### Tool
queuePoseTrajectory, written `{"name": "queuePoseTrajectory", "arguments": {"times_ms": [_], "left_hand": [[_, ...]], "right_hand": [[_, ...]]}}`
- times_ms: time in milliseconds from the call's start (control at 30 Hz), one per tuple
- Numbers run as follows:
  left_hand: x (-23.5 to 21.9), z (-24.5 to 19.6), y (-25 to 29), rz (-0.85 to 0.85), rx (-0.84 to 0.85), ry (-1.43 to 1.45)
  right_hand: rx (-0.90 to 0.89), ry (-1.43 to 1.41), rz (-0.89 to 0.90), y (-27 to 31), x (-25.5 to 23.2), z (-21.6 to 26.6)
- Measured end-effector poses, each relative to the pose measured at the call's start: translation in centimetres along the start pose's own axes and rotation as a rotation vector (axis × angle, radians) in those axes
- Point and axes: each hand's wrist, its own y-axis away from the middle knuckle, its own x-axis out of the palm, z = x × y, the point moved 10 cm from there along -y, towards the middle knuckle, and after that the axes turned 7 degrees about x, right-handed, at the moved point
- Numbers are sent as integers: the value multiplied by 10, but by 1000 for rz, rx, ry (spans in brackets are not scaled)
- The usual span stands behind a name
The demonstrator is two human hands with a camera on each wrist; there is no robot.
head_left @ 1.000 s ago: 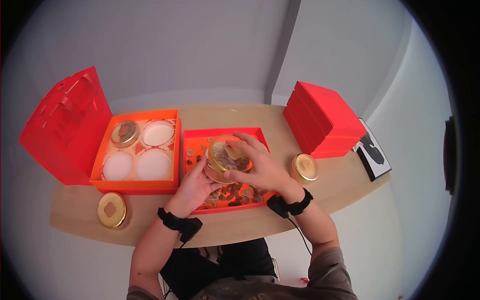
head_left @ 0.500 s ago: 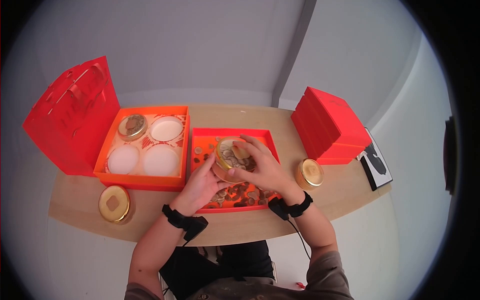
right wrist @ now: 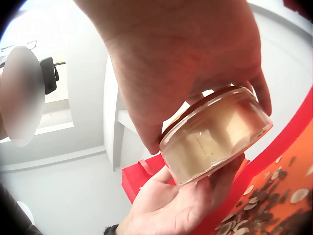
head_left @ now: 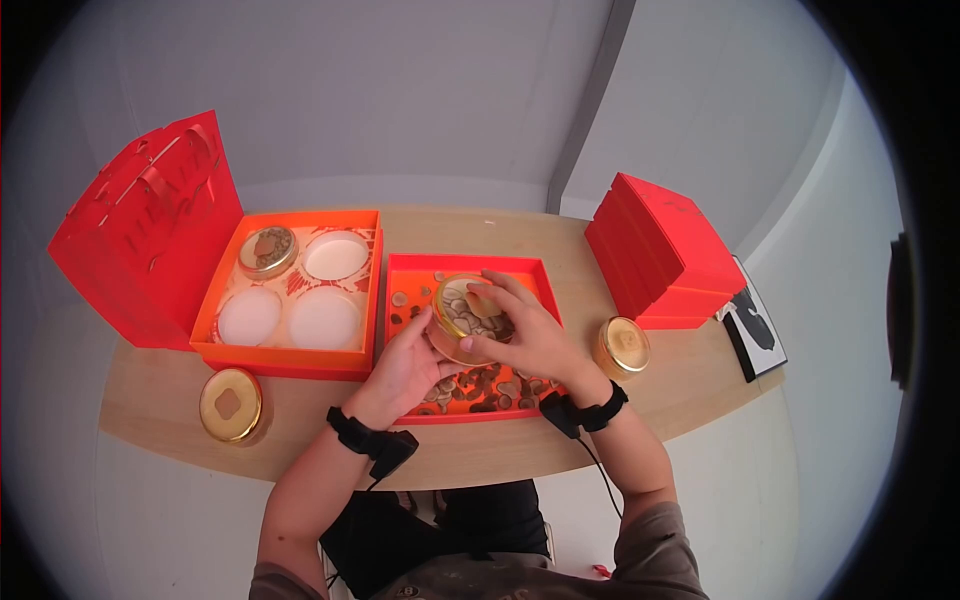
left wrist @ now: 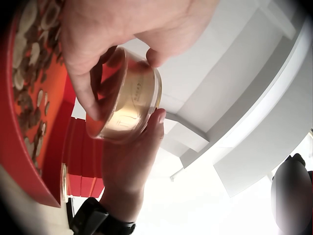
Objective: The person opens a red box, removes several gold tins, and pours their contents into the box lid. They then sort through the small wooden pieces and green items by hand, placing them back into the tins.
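Observation:
A clear round jar with a gold rim [head_left: 462, 325] is held above the red tray [head_left: 470, 418], with brown slices visible through its top. The left hand [head_left: 402, 368] grips it from below and the left side; in the right wrist view that hand [right wrist: 171, 203] lies under the jar's base. Across the top and right side, the right hand [head_left: 525, 335] grips the gold rim, its thumb at the near edge. Seen from the left wrist, the jar [left wrist: 129, 98] is tilted between both hands. Loose brown slices [head_left: 490, 388] lie on the tray's orange floor.
Left of the tray, an orange box [head_left: 370, 300] holds one filled jar [head_left: 268, 250] and three white round recesses. Gold-lidded jars stand at the front left [head_left: 231, 405] and right [head_left: 622, 347]. A red bag [head_left: 150, 230], stacked red boxes [head_left: 665, 250] and a framed picture [head_left: 755, 330] surround them.
The head view has shifted, so the whole scene sits a little further right. Both hands keep their grip on the jar, with only slight change in how they lie.

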Motion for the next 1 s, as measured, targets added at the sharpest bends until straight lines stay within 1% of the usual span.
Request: {"name": "queuePoseTrajectory", "arguments": {"times_ms": [133,300,333,400,433,500,533,600,633,700,733,800,833,900,933,1000], "left_hand": [[3,-2,1,-4,9,7],[-1,2,-2,24,14,-15],[-5,4,-2,3,2,-16],[-9,6,-3,-18,-11,-17],[-11,5,-3,-28,-4,-8],[-12,4,-4,-40,3,0],[-11,2,-4,-33,14,1],[-10,0,-4,-28,24,0],[-10,-1,-4,-29,28,17],[-11,-1,-4,-32,33,31],[-11,-3,-3,-48,46,15],[-11,-5,-3,-68,59,-5],[-11,-7,-2,-91,76,-4],[-15,-7,-2,-121,86,-4],[-17,-10,-2,-108,104,-27],[-18,-12,-4,-99,119,-59]], "right_hand": [[-24,-4,-5,1,4,1],[-102,106,-25,4,13,12],[-102,104,-25,3,14,6],[-124,-22,20,-3,19,-9],[-124,-22,20,-5,19,-15],[52,-305,37,-11,17,-37],[51,-306,38,-13,16,-38],[284,-538,61,-16,20,-62],[283,-542,61,-17,19,-60],[395,-621,78,-16,23,-65],[393,-625,80,-18,22,-66],[424,-745,214,-19,33,-66],[424,-750,217,-20,32,-65],[493,-747,295,-17,36,-62],[495,-754,296,-18,40,-65],[431,-759,260,-26,45,-71]]}}
